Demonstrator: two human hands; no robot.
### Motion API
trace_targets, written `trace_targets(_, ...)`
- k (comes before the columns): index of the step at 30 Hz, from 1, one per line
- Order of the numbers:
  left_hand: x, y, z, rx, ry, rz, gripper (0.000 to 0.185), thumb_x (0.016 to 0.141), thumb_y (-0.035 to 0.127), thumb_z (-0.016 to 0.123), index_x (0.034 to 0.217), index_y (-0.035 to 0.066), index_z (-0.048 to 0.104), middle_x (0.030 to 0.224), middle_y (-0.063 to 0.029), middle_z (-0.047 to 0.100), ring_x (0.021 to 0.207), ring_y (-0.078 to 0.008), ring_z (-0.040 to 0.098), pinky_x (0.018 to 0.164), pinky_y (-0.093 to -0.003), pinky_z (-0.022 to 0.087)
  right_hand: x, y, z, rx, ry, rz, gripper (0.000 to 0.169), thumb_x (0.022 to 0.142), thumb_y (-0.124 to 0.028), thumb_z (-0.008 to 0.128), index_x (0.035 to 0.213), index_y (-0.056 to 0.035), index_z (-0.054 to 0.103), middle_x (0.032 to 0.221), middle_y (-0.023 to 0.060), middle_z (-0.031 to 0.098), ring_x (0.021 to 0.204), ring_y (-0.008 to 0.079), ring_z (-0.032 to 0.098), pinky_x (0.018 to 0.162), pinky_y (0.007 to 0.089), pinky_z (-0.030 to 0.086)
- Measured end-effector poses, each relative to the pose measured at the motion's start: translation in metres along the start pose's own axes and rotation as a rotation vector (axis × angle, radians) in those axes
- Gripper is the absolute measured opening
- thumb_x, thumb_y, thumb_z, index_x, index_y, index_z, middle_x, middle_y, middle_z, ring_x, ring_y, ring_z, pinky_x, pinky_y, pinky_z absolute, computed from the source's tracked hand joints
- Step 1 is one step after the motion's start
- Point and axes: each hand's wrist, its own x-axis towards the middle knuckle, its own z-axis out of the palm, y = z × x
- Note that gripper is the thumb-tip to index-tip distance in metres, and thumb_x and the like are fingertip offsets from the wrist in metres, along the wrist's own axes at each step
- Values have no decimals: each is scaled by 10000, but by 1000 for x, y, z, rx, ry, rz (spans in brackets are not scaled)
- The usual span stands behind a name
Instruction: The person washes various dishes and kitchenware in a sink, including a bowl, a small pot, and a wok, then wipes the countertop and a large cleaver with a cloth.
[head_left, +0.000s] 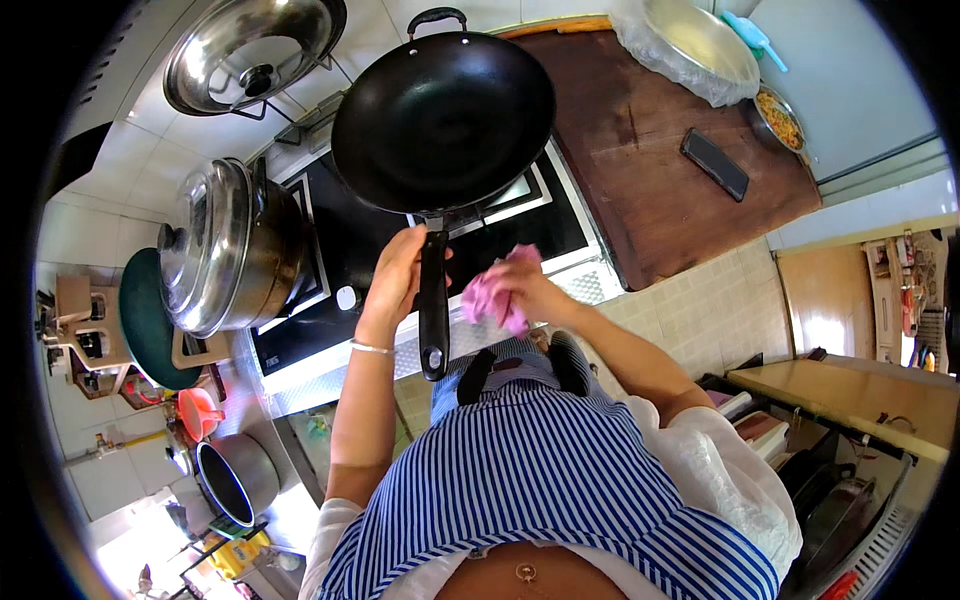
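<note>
A black wok (446, 124) with a long handle (434, 307) and a small loop grip on its far side is over the black glass stove (487, 247). My left hand (397, 270) is around the handle's upper part, close to the pan, with fingertips showing on its right side. The inside of the wok looks dark and bare. Bunched in my right hand (525, 289) is a pink cloth (495, 296), just right of the handle and apart from the wok.
Left on the stove stands a lidded steel pot (232, 247). A steel lid (255, 56) leans on a wall rack. To the right, a dark wooden board (637, 172) bears a phone (715, 165), a bowl of food (778, 120) and a plastic-covered basin (697, 45). An open drawer (840, 450) juts out behind right.
</note>
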Motion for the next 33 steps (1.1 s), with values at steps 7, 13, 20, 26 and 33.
trace_targets(7, -62, -41, -47, -48, 258, -5, 246, 881, 168, 501, 1067, 6, 487, 859, -121, 604, 560, -154, 579, 472, -233, 460, 78, 142, -51, -721, -60, 627, 662, 772, -258, 597, 1328, -56, 299, 1363, 188, 269, 1252, 350, 282, 1025, 417, 251)
trace_targets(13, -121, -69, -84, -68, 315, -24, 145, 879, 91, 487, 1009, 41, 530, 833, -82, 591, 560, -127, 575, 458, -221, 461, 65, 113, -26, -835, -46, 395, 419, 799, -294, 561, 1174, -109, 526, 1308, 120, 394, 1197, 282, 356, 941, 439, 300)
trace_targets(20, -166, -90, -142, -71, 263, -91, 133, 876, 76, 476, 994, 36, 522, 816, -69, 582, 559, -130, 561, 480, -231, 453, 20, -1, 82, -950, 187, 442, 331, 852, -223, 494, 1160, -112, 539, 1281, 144, 408, 1163, 311, 411, 948, 462, 306)
trace_targets(26, -194, -108, -182, -94, 192, -150, 138, 864, 57, 460, 987, 11, 504, 834, -86, 569, 570, -143, 571, 510, -232, 478, 50, -48, 161, -540, 250, 237, 196, 821, -114, 538, 999, -52, 592, 1158, 121, 522, 1068, 317, 488, 905, 412, 353)
trace_targets(33, -204, -125, -207, -194, 267, -138, 101, 877, 71, 476, 963, 26, 506, 808, -69, 565, 555, -141, 564, 498, -239, 470, 123, 12, 139, -844, 87, 839, 636, 860, -448, 382, 1290, 19, 347, 1377, 269, 246, 1294, 400, 205, 997, 503, 203)
